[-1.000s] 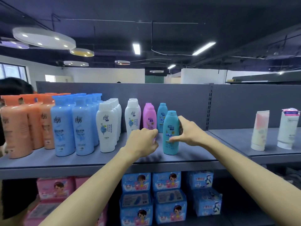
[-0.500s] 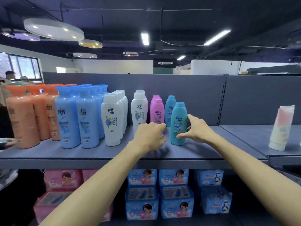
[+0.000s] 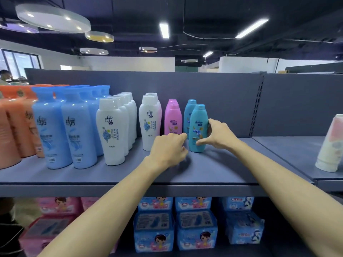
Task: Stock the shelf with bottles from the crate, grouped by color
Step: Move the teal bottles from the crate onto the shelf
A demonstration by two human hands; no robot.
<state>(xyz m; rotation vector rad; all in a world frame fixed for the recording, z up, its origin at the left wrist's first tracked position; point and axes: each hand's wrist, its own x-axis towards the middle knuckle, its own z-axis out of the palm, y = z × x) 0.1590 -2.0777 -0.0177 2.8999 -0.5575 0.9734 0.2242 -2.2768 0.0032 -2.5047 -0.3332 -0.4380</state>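
Pushed deeper since the earlier frame, the upright teal plastic shampoo bottle (image 3: 197, 128) is now standing just ahead of a second teal bottle (image 3: 189, 115). The right hand (image 3: 216, 135) is gripping it, thumb in front, fingers behind. The left hand (image 3: 169, 148), loosely curled and empty, is hovering beside it above the grey metal shelf (image 3: 213, 169).

Both bare forearms reach forward and up from the near edge, converging toward the middle. The left hand (image 3: 169, 148) is knuckles-up with its fingers curled under, and what they close on is hidden. The right hand (image 3: 216, 135) is turned sideways, thumb low and fingers high, spread in a wide grip.
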